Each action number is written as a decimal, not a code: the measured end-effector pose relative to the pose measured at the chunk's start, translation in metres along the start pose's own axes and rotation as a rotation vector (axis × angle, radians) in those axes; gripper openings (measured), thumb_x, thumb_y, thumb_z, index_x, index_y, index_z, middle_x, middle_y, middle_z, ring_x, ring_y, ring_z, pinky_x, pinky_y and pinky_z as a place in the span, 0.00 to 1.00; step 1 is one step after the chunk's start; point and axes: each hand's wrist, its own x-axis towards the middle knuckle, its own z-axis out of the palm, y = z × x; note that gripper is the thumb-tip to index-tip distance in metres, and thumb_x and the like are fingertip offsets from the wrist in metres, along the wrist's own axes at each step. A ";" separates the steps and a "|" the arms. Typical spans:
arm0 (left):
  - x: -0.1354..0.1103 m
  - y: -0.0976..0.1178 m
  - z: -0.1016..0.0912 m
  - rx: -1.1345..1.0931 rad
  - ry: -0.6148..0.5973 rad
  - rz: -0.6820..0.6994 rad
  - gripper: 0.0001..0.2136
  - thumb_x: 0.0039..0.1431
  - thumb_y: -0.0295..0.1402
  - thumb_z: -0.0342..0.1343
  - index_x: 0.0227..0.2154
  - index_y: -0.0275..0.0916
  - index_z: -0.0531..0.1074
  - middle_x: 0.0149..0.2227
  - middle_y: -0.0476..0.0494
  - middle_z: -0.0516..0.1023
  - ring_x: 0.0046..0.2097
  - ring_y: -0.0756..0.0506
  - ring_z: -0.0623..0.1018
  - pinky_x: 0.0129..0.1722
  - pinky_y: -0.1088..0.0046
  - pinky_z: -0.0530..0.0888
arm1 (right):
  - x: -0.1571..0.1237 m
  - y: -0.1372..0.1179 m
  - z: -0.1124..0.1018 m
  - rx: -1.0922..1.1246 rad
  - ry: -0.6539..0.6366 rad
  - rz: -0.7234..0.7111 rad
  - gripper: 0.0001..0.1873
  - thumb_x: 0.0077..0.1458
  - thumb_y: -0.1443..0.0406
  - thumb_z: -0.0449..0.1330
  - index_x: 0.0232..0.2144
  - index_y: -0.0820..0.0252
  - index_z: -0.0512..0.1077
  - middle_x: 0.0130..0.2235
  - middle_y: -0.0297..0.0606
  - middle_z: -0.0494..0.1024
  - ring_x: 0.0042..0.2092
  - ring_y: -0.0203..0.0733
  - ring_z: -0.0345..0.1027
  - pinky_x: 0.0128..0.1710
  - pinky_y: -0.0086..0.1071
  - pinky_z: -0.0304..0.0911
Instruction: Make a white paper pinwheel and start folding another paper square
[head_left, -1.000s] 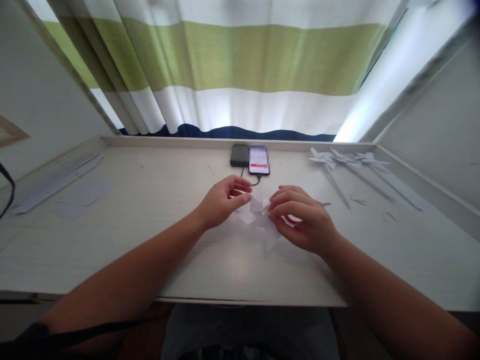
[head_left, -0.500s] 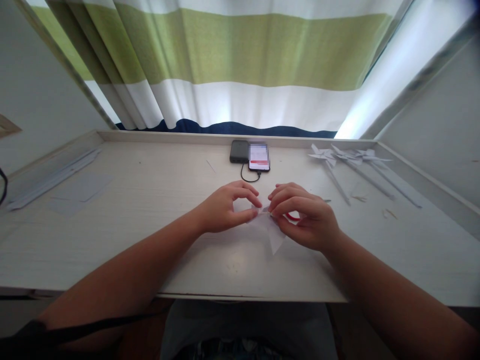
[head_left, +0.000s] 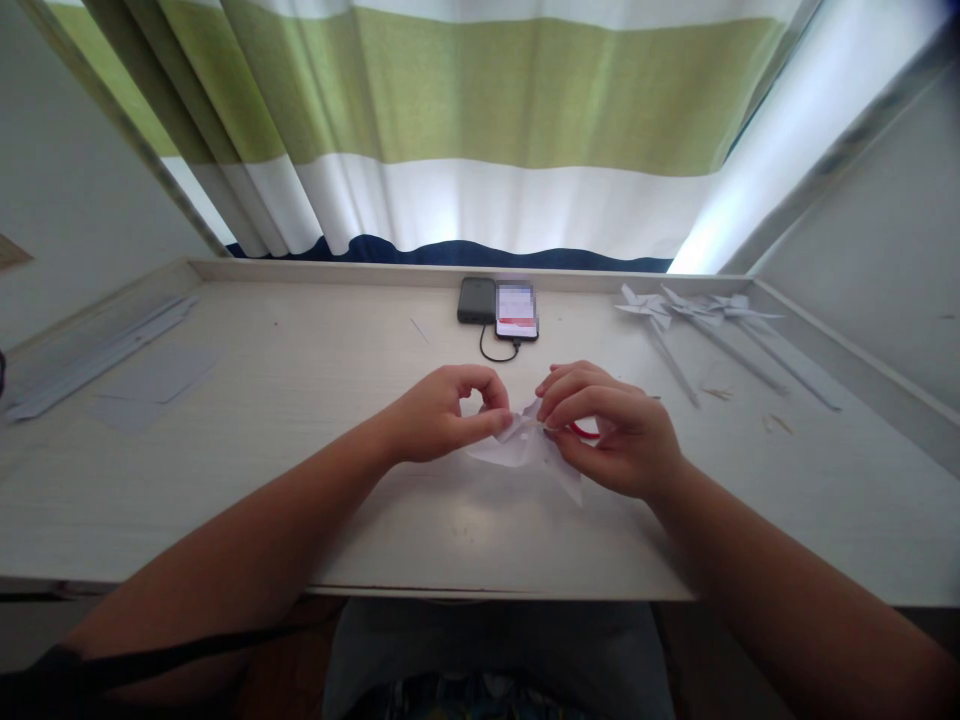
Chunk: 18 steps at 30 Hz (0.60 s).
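Note:
A white folded paper pinwheel [head_left: 525,452] lies on the pale table [head_left: 300,450] between my two hands. My left hand [head_left: 442,414] pinches its upper left part, thumb against curled fingers. My right hand [head_left: 611,432] is closed over its right side, fingertips pinched at the paper's centre. Something red [head_left: 585,431] shows under my right fingers; I cannot make out what it is.
A phone [head_left: 517,310] with a lit screen and a dark power bank [head_left: 477,300] lie at the back, joined by a cable. Three finished paper pinwheels on sticks [head_left: 694,320] lie at the right. Paper strips and sheets [head_left: 120,355] lie at the left. A striped curtain hangs behind.
My left hand went from open fingers to a pinch on the paper. The paper piece has turned and flattened between the hands. My right hand has hardly moved.

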 end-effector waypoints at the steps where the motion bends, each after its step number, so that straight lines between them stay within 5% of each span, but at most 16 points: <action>1: 0.000 0.001 0.000 -0.014 -0.002 0.001 0.05 0.57 0.31 0.56 0.29 0.36 0.73 0.32 0.48 0.76 0.35 0.49 0.73 0.44 0.69 0.69 | 0.000 0.000 0.000 -0.001 0.001 0.000 0.11 0.46 0.77 0.61 0.31 0.59 0.73 0.33 0.39 0.77 0.41 0.46 0.71 0.47 0.48 0.67; 18: 0.001 -0.003 0.006 -0.092 -0.011 -0.019 0.05 0.54 0.30 0.59 0.33 0.35 0.76 0.35 0.44 0.79 0.38 0.47 0.77 0.42 0.68 0.74 | 0.000 0.001 0.001 -0.063 -0.092 0.004 0.10 0.48 0.76 0.60 0.31 0.57 0.71 0.34 0.36 0.77 0.41 0.45 0.71 0.48 0.46 0.65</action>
